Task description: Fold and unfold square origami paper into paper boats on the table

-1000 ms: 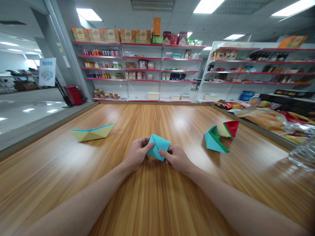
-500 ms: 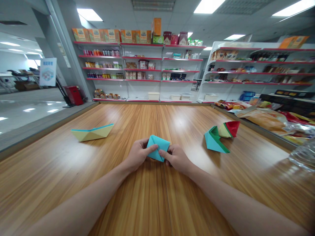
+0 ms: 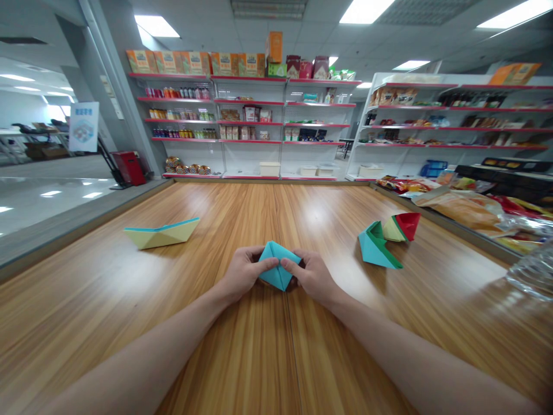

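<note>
Between both hands is a folded piece of blue paper [image 3: 280, 278], diamond-shaped, with a crease running down its middle. My left hand [image 3: 244, 271] grips its left side, thumb pressed on the front face and fingers behind. On the opposite side my right hand [image 3: 314, 274] pinches it the same way, its thumb close to the left one near the centre. The fingers behind the paper are partly hidden. Left of the hands rests a yellow paper boat [image 3: 166, 236] with a blue rim. To the right, a blue and green folded paper piece [image 3: 377, 249] leans by a yellow, green and red one [image 3: 402, 226].
The wooden table [image 3: 224, 357] has a raised border. Snack packets [image 3: 466, 210] lie along the right side, with a clear plastic item [image 3: 533, 274] at the right edge. Stocked shelves [image 3: 250, 118] stand beyond the table. At the far left is a sign [image 3: 84, 127].
The blue paper has tilted in my hands, its lower corner now pointing down and its central crease showing. My right thumb and fingers have shifted slightly upward. The other paper pieces stay put.
</note>
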Tool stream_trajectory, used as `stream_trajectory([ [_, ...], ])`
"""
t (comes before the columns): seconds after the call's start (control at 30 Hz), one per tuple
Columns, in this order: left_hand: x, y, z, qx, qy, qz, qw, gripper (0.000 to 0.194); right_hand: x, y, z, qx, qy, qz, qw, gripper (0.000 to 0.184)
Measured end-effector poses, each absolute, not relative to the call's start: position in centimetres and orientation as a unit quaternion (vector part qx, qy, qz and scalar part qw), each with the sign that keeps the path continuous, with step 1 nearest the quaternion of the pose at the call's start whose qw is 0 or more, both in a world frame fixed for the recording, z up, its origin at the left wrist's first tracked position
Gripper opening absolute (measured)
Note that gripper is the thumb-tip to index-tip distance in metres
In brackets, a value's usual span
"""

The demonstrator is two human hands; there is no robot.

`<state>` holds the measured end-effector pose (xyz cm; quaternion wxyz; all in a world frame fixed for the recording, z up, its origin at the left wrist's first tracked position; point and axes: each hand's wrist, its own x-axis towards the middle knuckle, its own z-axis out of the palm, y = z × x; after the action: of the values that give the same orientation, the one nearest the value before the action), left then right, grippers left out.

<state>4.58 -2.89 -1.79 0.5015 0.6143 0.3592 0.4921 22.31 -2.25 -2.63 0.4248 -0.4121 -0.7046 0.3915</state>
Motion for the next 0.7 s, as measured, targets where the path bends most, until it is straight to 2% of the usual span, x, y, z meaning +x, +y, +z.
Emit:
stream_trajectory([
  [0.27, 4.42, -2.77, -1.82, 0.595, 0.351, 0.484, 0.537, 0.026, 22.44, -2.06, -2.67, -0.396, -0.707, 0.424, 0.405, 0.035],
  [0.47, 4.19, -2.74, -1.85, 0.600, 0.340, 0.484, 0.539, 0.025, 22.47, -2.05, -2.41, -0.365, -0.704, 0.464, 0.394, 0.039],
  [0.7, 4.45, -2.96, -1.76, 0.597, 0.353, 0.501, 0.518, 0.027, 22.37, -2.20, -2.56, -0.382, -0.692, 0.455, 0.411, 0.037],
])
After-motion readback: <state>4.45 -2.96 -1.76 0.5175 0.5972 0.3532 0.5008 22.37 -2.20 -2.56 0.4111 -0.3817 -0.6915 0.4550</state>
